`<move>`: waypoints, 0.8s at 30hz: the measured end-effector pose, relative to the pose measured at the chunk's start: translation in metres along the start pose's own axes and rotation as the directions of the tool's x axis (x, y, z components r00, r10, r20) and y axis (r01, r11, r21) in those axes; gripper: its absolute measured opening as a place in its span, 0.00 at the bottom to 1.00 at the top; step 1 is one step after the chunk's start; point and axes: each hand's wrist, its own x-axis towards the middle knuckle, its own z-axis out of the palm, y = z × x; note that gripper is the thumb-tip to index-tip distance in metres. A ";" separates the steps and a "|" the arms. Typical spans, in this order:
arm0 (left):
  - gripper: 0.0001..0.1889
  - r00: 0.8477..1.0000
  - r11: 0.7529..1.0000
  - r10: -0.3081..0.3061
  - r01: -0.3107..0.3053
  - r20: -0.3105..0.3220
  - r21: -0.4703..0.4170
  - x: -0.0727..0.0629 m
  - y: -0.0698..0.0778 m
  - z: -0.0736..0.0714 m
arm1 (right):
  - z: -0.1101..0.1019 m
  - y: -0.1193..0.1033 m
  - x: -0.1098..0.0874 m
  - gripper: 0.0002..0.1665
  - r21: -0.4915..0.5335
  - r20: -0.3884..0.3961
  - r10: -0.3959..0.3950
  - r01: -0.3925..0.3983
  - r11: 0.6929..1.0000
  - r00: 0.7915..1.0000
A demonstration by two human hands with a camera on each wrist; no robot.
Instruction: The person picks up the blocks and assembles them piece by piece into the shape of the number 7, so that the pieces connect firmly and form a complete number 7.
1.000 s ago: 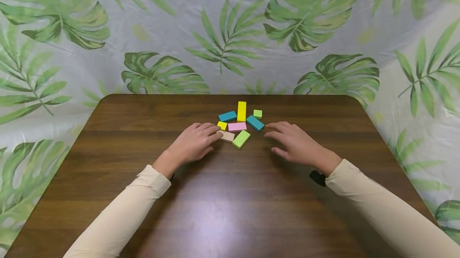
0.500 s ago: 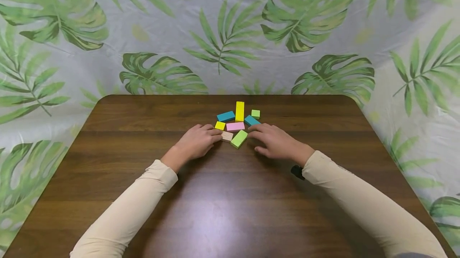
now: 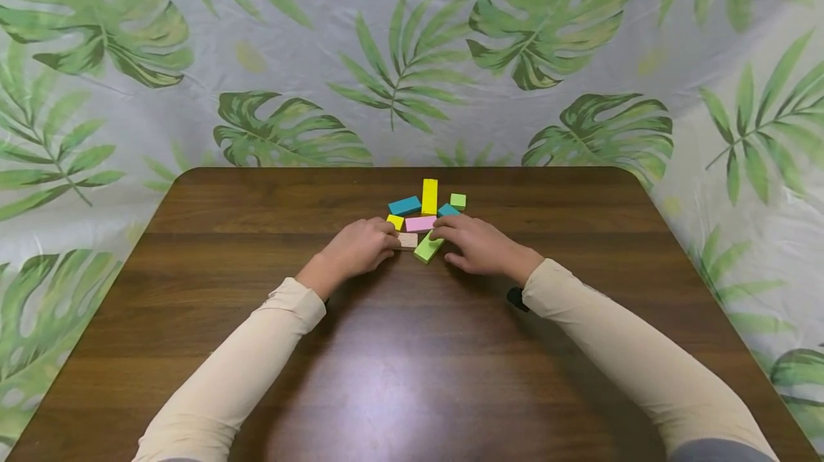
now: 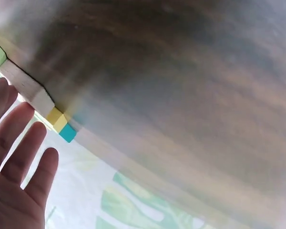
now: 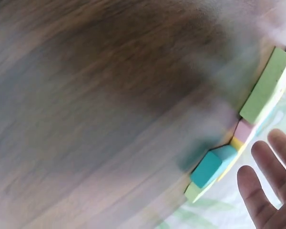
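Note:
Near the far side of the table, my left hand [image 3: 362, 247] has its fingertips at the left end of a plain wood block [image 3: 408, 240]; the left wrist view shows its fingers [image 4: 26, 148] loosely extended. My right hand [image 3: 483, 246] reaches over a long light-green block [image 3: 425, 250], its fingertips overlapping the upper end. In the right wrist view those fingers [image 5: 267, 162] are spread and relaxed. Behind lie a pink block [image 3: 420, 224] and a small yellow block [image 3: 395, 222]. A teal block [image 3: 447, 210] is partly hidden by the right hand.
Farther back are another teal block [image 3: 404, 205], a long yellow block [image 3: 430, 197] and a small green block [image 3: 458, 200]. All lie on the brown wooden table [image 3: 386, 347], whose back edge meets a leaf-patterned curtain [image 3: 290, 54].
My right hand has moved left, from beside the right teal block to over the light-green block. The left hand has shifted slightly right, covering more of the plain wood block.

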 end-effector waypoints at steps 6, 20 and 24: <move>0.08 1.000 0.991 -0.029 0.027 -0.013 -0.134 0.004 -0.004 0.000 | 0.005 -0.001 0.006 0.22 0.023 -0.002 -0.025 0.025 0.999 1.000; 0.08 0.996 0.963 -0.081 0.066 -0.047 -0.262 0.004 -0.010 0.005 | 0.012 0.006 0.014 0.14 0.040 0.001 0.038 -0.038 0.998 0.999; 0.08 0.995 0.966 -0.084 0.069 -0.047 -0.251 0.005 -0.009 0.005 | 0.012 0.005 0.014 0.11 0.059 -0.013 0.050 -0.049 0.997 0.999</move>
